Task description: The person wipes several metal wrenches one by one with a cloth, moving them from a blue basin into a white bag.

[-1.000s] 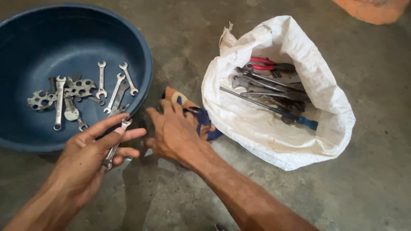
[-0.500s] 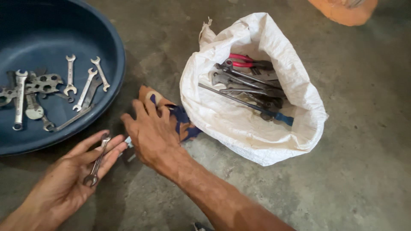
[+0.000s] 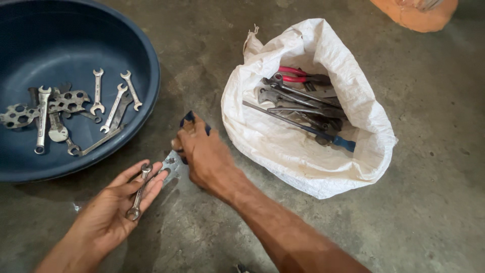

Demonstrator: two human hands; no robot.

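while the left hand (image 3: pixel 118 205) cradles a spanner (image 3: pixel 139 192) on flat fingers, shaft pointing to one o'clock, the right hand (image 3: pixel 204 154) bunches a cloth (image 3: pixel 189 119) further toward one o'clock.

A white woven plastic sack (image 3: pixel 283 139) lay open on the concrete floor (image 3: pixel 429 202), its rolled-down mouth showing metal tools (image 3: pixel 303 103) inside.

Scene is viewed from a single head-worn camera, aimed steeply down at the concrete floor (image 3: pixel 434 202). Both hands are framed close, forearms entering from the bottom edge.
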